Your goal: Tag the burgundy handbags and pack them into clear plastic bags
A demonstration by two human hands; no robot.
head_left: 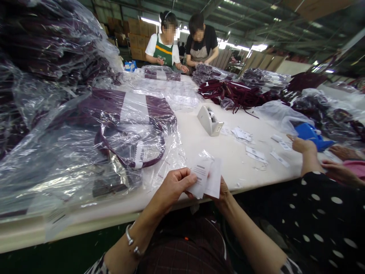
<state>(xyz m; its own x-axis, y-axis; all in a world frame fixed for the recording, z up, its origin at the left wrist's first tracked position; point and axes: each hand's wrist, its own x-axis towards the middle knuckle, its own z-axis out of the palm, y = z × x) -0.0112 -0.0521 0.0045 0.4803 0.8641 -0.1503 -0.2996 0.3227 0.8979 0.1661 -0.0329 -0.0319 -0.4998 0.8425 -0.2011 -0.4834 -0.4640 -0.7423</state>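
Note:
My left hand (178, 186) pinches a small clear plastic bag (200, 173) with a printed label in it, thumb on the front. Just right of it, a plain white card (213, 179) is held by my right hand (224, 192), whose fingers are mostly hidden behind the card. Both papers overlap a little above the table's front edge. To the left lies a maroon bag (159, 110) in clear plastic wrap, a white band across it and its looped strap toward me.
A grey tape dispenser (210, 121) stands mid-table, with loose labels (242, 134) beside it. Wrapped goods are piled high at left (57, 42). Maroon straps (234, 93) lie farther back. A co-worker's hand (305, 146) and a blue tape dispenser (312, 135) are at right; two people work opposite.

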